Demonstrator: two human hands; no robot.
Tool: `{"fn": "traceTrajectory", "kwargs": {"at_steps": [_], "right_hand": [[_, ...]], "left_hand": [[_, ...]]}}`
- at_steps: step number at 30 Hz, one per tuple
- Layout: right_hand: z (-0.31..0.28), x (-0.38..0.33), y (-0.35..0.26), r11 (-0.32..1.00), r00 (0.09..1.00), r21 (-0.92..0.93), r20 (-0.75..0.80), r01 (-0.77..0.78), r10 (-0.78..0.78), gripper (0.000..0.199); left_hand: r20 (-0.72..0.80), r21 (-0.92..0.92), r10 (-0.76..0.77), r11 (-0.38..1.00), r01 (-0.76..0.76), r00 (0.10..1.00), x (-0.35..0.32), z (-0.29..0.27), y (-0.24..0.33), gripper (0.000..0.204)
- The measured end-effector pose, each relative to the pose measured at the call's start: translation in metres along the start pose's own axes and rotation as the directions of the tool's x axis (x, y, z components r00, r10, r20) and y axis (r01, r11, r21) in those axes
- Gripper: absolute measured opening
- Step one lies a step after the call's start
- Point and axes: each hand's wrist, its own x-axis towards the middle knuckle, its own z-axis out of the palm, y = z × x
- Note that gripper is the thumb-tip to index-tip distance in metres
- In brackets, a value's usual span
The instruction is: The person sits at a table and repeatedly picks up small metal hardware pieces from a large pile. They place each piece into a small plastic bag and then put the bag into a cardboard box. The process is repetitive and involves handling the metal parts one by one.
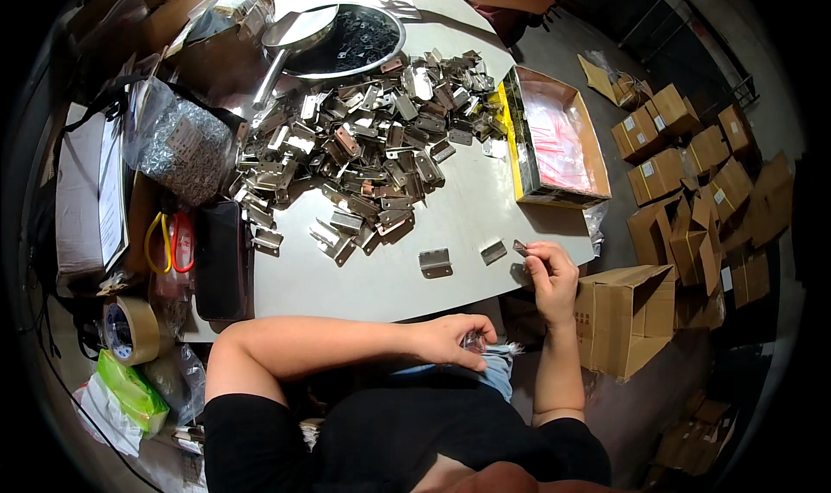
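Observation:
My right hand is over the table's near right edge, thumb and fingers pinching a small metal hinge. Two more loose pieces lie to its left: a metal hinge and a smaller one. Close to my lap, my left hand curls around something clear and shiny that looks like a small plastic bag; the fingers partly hide it. A large heap of metal hinges spreads over the middle of the table.
Behind the heap stands a metal bowl of small black parts, with a pan resting on it. A box of red-edged clear bags stands right. A phone, tape roll and bagged screws line the left. Cartons stand on the floor.

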Motion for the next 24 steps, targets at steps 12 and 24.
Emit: {"fn": "traceTrajectory", "kwargs": {"at_steps": [12,24], "right_hand": [[0.012,0.033,0.008,0.955,0.897,-0.013,0.348,0.295,-0.273,0.011],[0.018,0.043,-0.001,0.988,0.889,-0.004,0.436,0.155,-0.138,0.02]], "left_hand": [[-0.019,-0.037,0.045,0.998,-0.046,0.999,0.001,0.001,-0.006,0.045],[-0.076,-0.33,0.02,0.943,-0.044,0.997,0.004,0.001,-0.008,0.048]]}}
